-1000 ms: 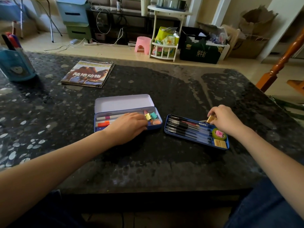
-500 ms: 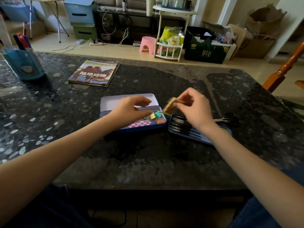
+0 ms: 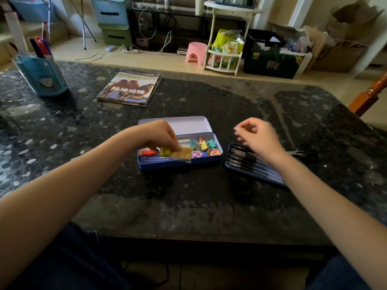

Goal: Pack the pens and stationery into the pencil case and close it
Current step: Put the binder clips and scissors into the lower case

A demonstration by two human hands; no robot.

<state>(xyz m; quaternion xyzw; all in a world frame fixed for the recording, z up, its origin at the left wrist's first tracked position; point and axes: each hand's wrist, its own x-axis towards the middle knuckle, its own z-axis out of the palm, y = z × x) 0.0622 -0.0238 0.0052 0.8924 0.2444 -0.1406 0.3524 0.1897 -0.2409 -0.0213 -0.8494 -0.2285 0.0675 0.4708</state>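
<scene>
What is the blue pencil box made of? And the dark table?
The pencil box looks like thin painted metal: crisp rolled rims, a smooth pale lid lining and a printed blue side. The table looks like polished stone, perhaps granite or an imitation: dark, speckled, with glossy reflections.

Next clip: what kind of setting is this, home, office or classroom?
Most likely a home living room. The person sits at a dark speckled stone table; on the floor beyond stand a small pink plastic stool, a white rack of snack packets and a green cardboard milk carton box.
</scene>
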